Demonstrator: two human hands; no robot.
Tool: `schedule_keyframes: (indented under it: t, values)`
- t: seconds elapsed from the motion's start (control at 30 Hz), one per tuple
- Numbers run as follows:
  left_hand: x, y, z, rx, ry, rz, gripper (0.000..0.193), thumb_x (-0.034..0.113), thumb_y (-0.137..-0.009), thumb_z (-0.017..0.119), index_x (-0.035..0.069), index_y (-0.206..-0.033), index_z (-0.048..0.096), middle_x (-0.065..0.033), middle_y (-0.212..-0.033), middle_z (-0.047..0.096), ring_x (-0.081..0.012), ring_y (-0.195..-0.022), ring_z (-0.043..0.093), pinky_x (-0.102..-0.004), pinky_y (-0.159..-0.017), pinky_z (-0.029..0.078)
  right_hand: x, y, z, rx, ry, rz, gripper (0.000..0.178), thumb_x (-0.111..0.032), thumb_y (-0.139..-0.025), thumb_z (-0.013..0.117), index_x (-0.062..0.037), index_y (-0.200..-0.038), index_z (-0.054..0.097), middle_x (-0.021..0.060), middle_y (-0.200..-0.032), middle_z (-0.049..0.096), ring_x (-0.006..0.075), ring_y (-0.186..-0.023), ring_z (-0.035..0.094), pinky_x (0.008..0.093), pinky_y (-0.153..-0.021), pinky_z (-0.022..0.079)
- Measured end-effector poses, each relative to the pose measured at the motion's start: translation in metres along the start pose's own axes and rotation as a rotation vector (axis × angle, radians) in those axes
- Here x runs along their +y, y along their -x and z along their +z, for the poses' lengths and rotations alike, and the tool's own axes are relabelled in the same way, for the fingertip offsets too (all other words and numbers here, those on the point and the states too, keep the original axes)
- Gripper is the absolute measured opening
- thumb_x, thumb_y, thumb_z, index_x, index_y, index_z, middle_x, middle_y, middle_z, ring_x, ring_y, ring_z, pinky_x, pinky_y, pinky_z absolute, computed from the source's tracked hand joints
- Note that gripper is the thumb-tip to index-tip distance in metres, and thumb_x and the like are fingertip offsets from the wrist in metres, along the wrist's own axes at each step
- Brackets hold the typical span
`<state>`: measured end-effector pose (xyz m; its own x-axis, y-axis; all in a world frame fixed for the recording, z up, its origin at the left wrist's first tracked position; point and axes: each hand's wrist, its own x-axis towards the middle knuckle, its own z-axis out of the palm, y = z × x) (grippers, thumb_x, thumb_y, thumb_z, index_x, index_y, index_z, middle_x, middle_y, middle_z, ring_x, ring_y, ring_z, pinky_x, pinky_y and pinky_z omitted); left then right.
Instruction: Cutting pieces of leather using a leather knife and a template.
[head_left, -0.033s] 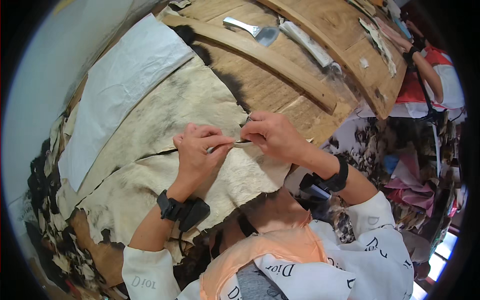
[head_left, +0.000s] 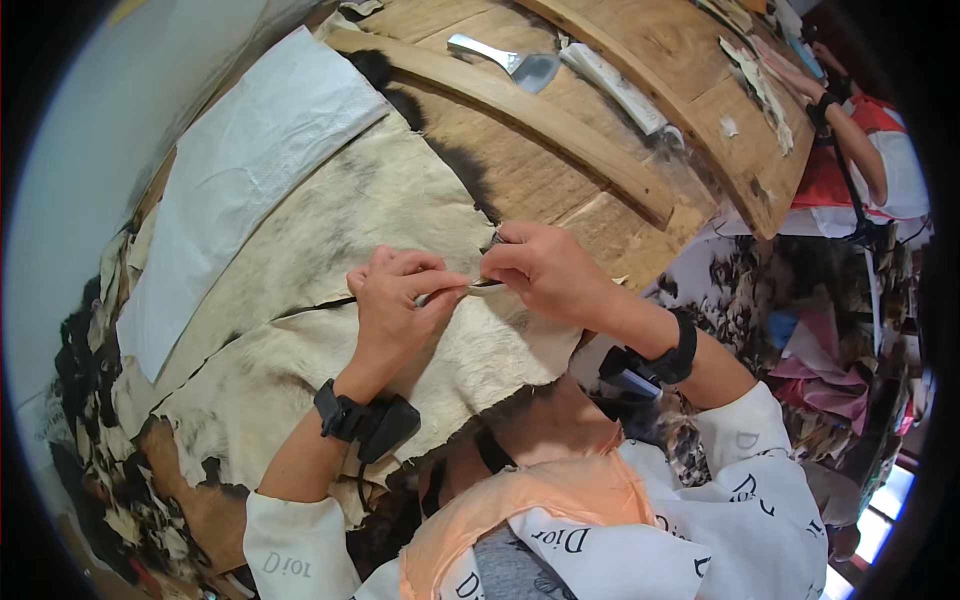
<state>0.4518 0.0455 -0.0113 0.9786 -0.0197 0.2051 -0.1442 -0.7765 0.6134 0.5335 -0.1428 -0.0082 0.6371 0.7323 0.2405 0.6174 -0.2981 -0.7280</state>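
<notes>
Head view. Pale, dark-fringed hide (head_left: 330, 225) lies at left and centre of the frame, fur showing along its upper right edge. Two panels, split by one dark slit; whether they join cannot be told. Long axis of both: lower left toward centre right, the upper panel rising more steeply. Slit runs the same way, ending at the hands.

Hands, two, frame centre, near each other. Left hand (head_left: 395, 300): fingers narrow, pinching the hide edge at the slit, pointing right. Right hand (head_left: 545, 268): fingers also pinched tight on that edge, pointing left. Anything finer between them too small to tell. One black wristband each.

Upper left: one white sheet (head_left: 260, 165) over the hide. Top centre to upper right, on the wooden surface (head_left: 545, 190): two long wooden slats (head_left: 520, 118), slanting down rightward; between them one metallic-handled flat tool (head_left: 510, 65) and one narrow white bar (head_left: 612, 88). Far upper right: a co-worker's hand (head_left: 785, 72), one ragged pale scrap (head_left: 755, 85) beside it.
</notes>
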Motion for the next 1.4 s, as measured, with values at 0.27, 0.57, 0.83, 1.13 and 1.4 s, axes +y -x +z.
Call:
schedule_keyframes:
  t: [0.27,0.57,0.83,1.13,1.4]
  values:
    - [-0.006,0.003,0.004,0.055,0.055,0.025,0.013,0.015,-0.068,0.073,0.020,-0.080,0.072,0.0072,-0.087,0.064,-0.0146,-0.085,0.049,-0.0337,-0.081,0.026,-0.012,-0.006,0.007,0.021,0.351,-0.187,0.024,-0.016,-0.068,0.062,-0.0001,-0.080,0.050,0.0129,-0.074,0.048,0.0290,-0.071,0.051,0.0364,-0.065,0.044]
    - [-0.004,0.002,0.004,0.052,0.069,-0.013,0.011,0.016,-0.066,0.072,0.020,-0.076,0.071,0.0074,-0.088,0.067,-0.0152,-0.081,0.048,-0.0342,-0.079,0.026,-0.020,-0.008,0.012,-0.047,0.456,-0.197,0.037,-0.016,-0.064,0.059,0.0035,-0.093,0.047,0.0117,-0.075,0.047,0.0257,-0.071,0.049,0.0341,-0.060,0.040]
    - [-0.007,0.001,0.008,0.078,0.081,-0.058,0.010,0.017,-0.069,0.069,0.018,-0.079,0.072,0.0069,-0.089,0.067,-0.0162,-0.082,0.047,-0.0346,-0.079,0.025,-0.025,0.003,0.021,0.037,0.721,-0.345,0.045,-0.016,-0.071,0.057,0.0024,-0.112,0.052,0.0037,-0.073,0.051,0.0190,-0.072,0.051,0.0312,-0.065,0.037]
    - [-0.004,-0.002,0.002,-0.021,0.022,-0.088,0.013,0.016,-0.070,0.067,0.016,-0.083,0.072,0.0044,-0.086,0.066,-0.0159,-0.083,0.049,-0.0340,-0.079,0.028,-0.022,0.001,0.017,0.113,0.668,-0.522,0.026,-0.018,-0.069,0.060,-0.0056,-0.091,0.057,0.0018,-0.073,0.052,0.0177,-0.072,0.051,0.0324,-0.066,0.036]
    - [0.000,-0.009,0.001,-0.083,0.118,-0.152,0.012,0.023,-0.071,0.068,0.018,-0.081,0.072,0.0045,-0.087,0.066,-0.0187,-0.086,0.048,-0.0365,-0.081,0.026,-0.029,0.010,0.023,0.230,0.534,-0.272,0.023,-0.020,-0.067,0.060,-0.0109,-0.088,0.058,0.0016,-0.078,0.053,0.0172,-0.081,0.053,0.0331,-0.069,0.037]
